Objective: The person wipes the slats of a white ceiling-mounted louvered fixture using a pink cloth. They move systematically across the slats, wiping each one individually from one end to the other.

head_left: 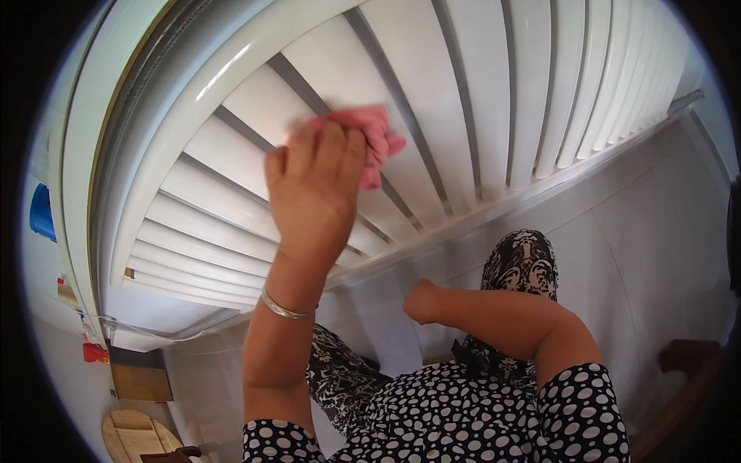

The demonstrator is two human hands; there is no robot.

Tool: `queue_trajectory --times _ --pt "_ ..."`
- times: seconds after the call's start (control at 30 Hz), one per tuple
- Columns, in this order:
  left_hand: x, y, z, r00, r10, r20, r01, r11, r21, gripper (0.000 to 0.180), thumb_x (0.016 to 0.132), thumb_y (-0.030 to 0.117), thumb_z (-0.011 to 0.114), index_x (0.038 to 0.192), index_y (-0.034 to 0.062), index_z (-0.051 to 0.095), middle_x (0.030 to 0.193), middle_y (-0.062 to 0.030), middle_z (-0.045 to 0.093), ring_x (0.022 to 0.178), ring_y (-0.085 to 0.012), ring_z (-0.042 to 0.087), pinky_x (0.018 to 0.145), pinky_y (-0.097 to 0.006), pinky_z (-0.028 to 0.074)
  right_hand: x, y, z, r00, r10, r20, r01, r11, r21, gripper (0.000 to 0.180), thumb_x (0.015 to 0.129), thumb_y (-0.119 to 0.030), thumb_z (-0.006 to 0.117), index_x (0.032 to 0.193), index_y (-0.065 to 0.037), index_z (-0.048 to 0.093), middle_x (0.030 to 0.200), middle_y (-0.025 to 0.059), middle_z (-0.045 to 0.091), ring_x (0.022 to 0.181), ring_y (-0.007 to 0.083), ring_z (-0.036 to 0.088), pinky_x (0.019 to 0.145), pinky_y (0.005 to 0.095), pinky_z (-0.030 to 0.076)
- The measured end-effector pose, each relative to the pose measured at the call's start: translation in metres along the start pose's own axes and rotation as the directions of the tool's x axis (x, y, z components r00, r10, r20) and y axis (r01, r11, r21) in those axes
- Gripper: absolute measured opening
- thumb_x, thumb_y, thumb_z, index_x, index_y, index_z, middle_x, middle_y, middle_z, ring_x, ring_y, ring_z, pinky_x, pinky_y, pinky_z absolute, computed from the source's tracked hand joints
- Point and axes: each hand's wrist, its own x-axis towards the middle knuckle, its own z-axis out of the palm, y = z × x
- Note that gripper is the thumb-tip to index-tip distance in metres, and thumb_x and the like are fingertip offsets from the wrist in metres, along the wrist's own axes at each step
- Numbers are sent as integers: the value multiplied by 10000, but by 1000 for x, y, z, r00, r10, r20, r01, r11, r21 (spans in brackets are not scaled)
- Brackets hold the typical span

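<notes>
A crumpled pink cloth [373, 139] is pressed against the white slats of a radiator [432, 100], left of centre in the head view. My left hand [316, 170] is closed over the cloth, its fingers bent and slightly blurred, with a silver bangle on that wrist. Lower down, my right hand [421, 302] hangs in front of my knees, apart from the radiator. Its wrist is bent and its fingers are turned out of sight, so whether it holds anything does not show.
The radiator's bottom edge runs above a pale tiled floor [610, 231]. A thin pipe [147, 332] extends from its left end. Further left are a blue container [42, 211] and a rounded wooden board [135, 437]. Dark wooden furniture [687, 378] stands at the right.
</notes>
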Motion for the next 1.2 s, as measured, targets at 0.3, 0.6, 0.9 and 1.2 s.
queue_trajectory --times 0.3,0.6,0.9,1.2 --pt "-86 64 69 956 253 148 -238 965 -111 221 694 167 602 856 19 635 907 -123 607 984 -276 549 777 -394 397 -4 -6 0 999 -30 -16 30 999 -21 98 753 -154 680 824 -115 735 815 51 686 755 239 656 568 398 448" --pt "-137 134 115 848 318 424 -293 948 -126 206 698 162 587 821 27 681 863 -136 642 928 -304 549 784 -406 394 2 -11 5 999 -31 15 32 999 -21 123 773 -130 671 869 -116 747 913 76 707 832 241 667 640 394 486" --pt "-115 126 99 848 249 468 15 871 -490 253 723 191 590 940 87 669 903 -51 636 951 -234 543 780 -393 389 13 -2 16 997 -43 -57 43 999 -7 168 714 -207 728 851 -113 749 913 65 712 866 240 669 700 386 518" --pt "54 -2 -16 872 -70 -485 57 997 -42 431 679 67 657 1106 119 674 1039 -69 620 854 -252 567 695 -372 436 3 3 -2 999 -46 -3 46 999 -2 146 737 -225 725 852 -136 743 855 53 703 797 232 672 591 417 500"
